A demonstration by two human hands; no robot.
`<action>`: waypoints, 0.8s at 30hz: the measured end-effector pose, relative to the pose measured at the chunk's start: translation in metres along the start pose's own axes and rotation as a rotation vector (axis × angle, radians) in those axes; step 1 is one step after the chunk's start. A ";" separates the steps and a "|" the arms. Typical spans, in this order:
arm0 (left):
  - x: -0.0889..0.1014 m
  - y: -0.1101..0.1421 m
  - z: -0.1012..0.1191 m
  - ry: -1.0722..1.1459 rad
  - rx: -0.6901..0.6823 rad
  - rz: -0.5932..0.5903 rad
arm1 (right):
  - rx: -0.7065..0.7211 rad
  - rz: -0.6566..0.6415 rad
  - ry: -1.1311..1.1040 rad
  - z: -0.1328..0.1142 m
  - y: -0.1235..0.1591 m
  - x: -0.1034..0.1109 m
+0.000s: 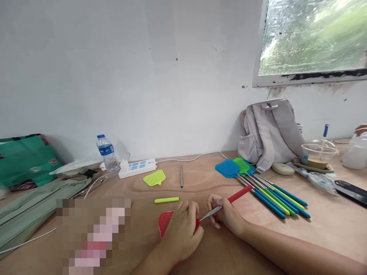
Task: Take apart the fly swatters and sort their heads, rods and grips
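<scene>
- Left hand [182, 232]: red swatter head [164, 223] is gripped.
- Right hand [226, 214]: red-handled metal rod [211, 213] is grasped.
- Rod is best kept in line with the head.

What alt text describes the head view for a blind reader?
A person's left hand holds a red swatter head, the right hand its stick. Beyond lie a yellow swatter head, yellow handle and metal rod; overlapping swatters lie to the right.
</scene>
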State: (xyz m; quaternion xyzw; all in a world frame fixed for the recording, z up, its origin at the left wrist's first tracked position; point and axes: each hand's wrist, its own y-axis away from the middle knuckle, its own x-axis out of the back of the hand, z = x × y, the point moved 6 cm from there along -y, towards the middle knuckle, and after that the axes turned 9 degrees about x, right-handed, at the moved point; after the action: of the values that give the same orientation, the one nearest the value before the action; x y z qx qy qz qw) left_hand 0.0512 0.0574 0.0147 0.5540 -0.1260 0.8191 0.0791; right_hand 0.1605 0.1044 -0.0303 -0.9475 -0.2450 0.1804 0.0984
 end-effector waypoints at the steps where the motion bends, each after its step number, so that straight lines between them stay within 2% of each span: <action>1: 0.001 0.000 0.000 0.001 0.008 0.007 | -0.008 0.019 0.040 0.001 0.001 0.001; 4: 0.003 -0.001 -0.001 0.012 0.026 0.026 | -0.039 0.069 0.149 0.001 0.003 0.003; 8: 0.005 -0.002 -0.001 -0.022 0.027 0.068 | -0.051 0.059 0.194 0.002 0.007 -0.001; 13: 0.006 -0.001 0.005 -0.079 -0.091 0.103 | -0.018 0.047 0.230 0.003 0.012 -0.003; 17: 0.008 -0.001 0.008 -0.120 -0.123 0.109 | 0.019 0.054 0.278 -0.001 0.015 -0.005; 22: 0.011 0.002 0.009 -0.155 -0.176 0.102 | 0.016 -0.031 0.281 -0.007 0.019 -0.017; 24: 0.015 0.004 0.007 -0.132 -0.205 0.121 | 0.063 -0.055 0.310 -0.010 0.019 -0.018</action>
State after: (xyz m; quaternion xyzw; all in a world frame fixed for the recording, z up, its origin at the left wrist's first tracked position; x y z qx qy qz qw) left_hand 0.0505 0.0511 0.0307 0.5869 -0.2473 0.7671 0.0774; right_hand 0.1582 0.0777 -0.0211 -0.9534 -0.2467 0.0367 0.1697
